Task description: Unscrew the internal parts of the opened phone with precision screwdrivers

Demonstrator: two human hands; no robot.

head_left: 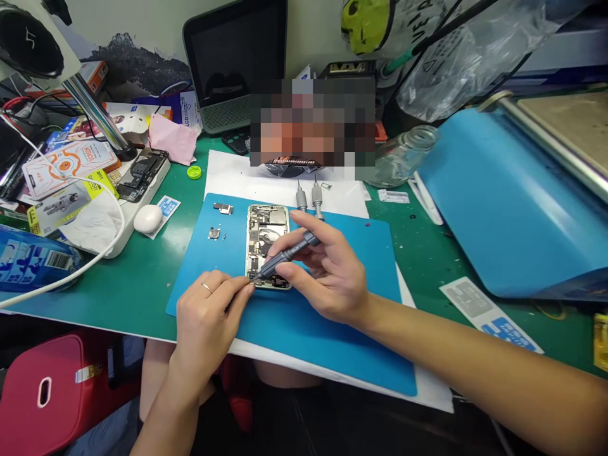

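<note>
An opened smartphone [254,244] lies on the blue mat [304,329], its inner boards and connectors exposed. My right hand [332,272] holds a grey screwdriver [285,254] at a slant, its tip down at the phone's lower left corner. At that same corner, the thumb and index finger of my left hand [204,316] are pinched together close to the tip; whatever is between them is hidden. Left of the phone rest a small metal-and-black part [223,208] and a small silver module [213,233]. Two more screwdrivers [316,193] stand tip up beyond the phone.
On the left, a lamp stand [95,111], phone boxes [66,168], another opened phone [142,174] and a white earbud case [148,219] crowd the table. A glass jar [408,152] lies tilted at the back right, beside a large blue sheet [479,202]. A red stool [42,392] stands below.
</note>
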